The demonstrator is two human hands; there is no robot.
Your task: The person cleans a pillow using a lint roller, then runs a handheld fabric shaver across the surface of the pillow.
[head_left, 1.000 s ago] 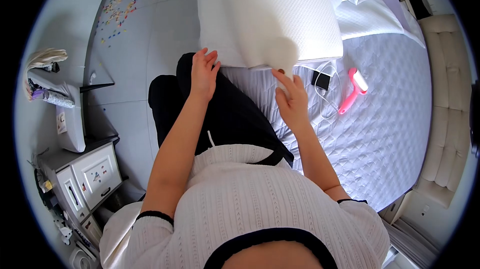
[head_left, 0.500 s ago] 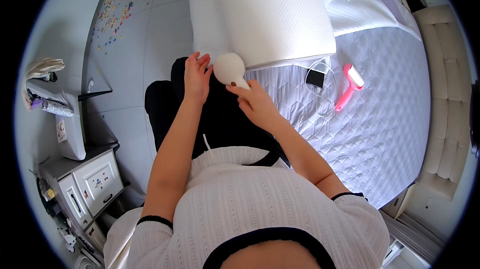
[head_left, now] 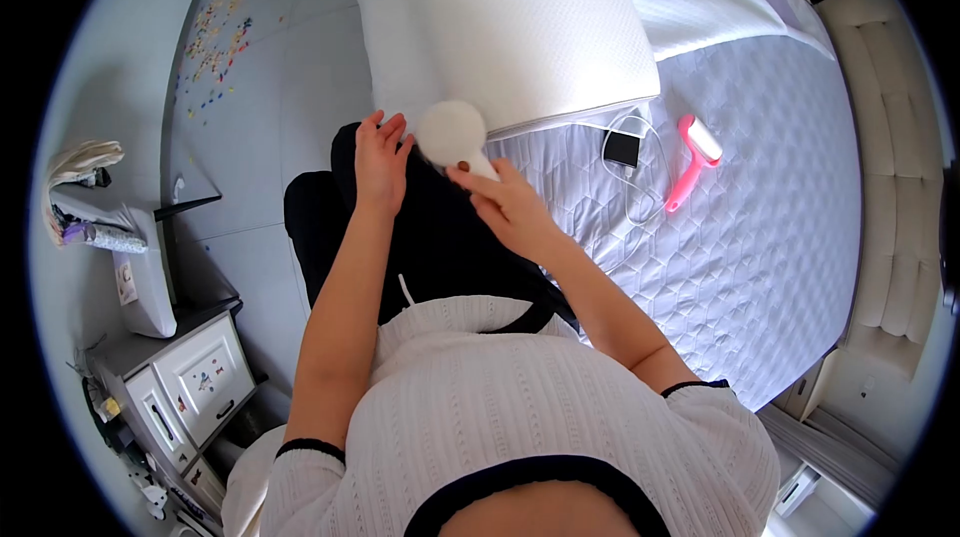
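Observation:
My right hand [head_left: 512,209] is closed round the handle of a white round-headed device [head_left: 452,135] with a small brown button. The device's head is above my dark trousers, beside the near corner of a large white quilted block [head_left: 530,27]. Just left of that head, my left hand [head_left: 381,165] has its fingers apart, with nothing in it, near the block's left edge. On the grey quilted bed surface [head_left: 740,227] to the right lie a pink-handled roller [head_left: 693,159] and a black box [head_left: 621,148] with a white cable.
Small coloured pieces [head_left: 215,47] are scattered over the grey floor [head_left: 320,67] at the upper left. A white cabinet [head_left: 205,377] is at the lower left, below a chair [head_left: 145,282]. A padded beige headboard [head_left: 890,167] stands at the right.
My right hand has moved left with the white device, from over the bed's edge to beside my left hand. The view has shifted slightly, and my left hand stays open.

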